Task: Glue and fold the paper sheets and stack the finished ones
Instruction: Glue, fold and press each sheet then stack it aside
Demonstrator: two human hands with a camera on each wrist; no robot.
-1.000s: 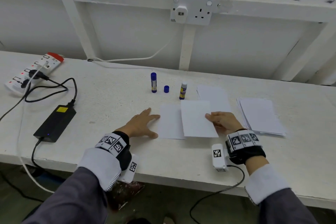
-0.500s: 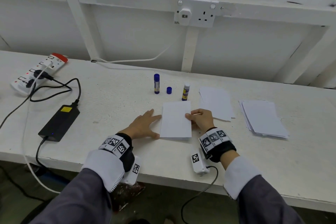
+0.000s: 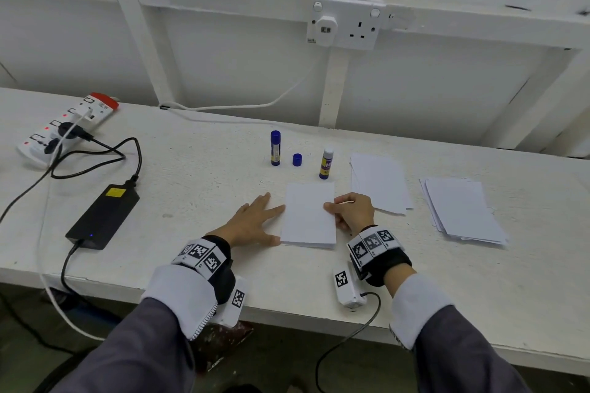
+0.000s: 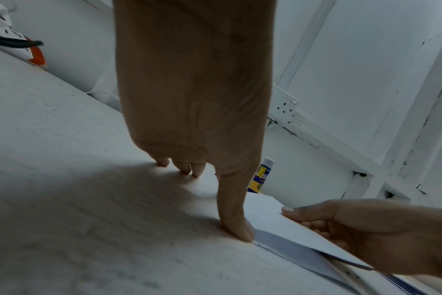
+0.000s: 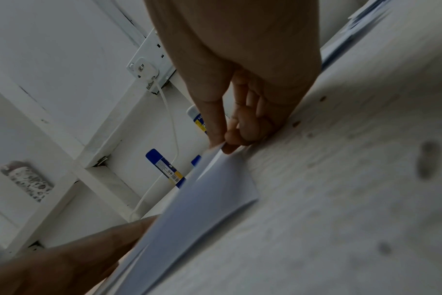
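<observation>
The folded sheet (image 3: 309,213) lies on the white desk (image 3: 191,188), directly in front of the person and between both hands, its long axis running away from the body. Its folded-over upper half has not yet settled flat. The right hand (image 3: 351,211) pinches the right edge of that upper half between thumb and curled fingers, while the left hand (image 3: 255,222) lies flat with straight fingers, its thumb and forefinger touching the sheet's left edge. Both hands are at the sheet, one on each long side, so pressing it flat likely falls to either.

Just behind the sheet stands an uncapped glue stick (image 3: 326,163), with a loose blue cap (image 3: 297,159) and a capped glue stick (image 3: 275,148) to its left. To the right lie a small pile of paper (image 3: 380,183) and, further right, a larger pile (image 3: 463,210).

The head view makes the sheet look closed. The left wrist view shows a gap between the two layers (image 4: 298,247), and the right wrist view shows the pinch (image 5: 225,143) on the raised edge.
</observation>
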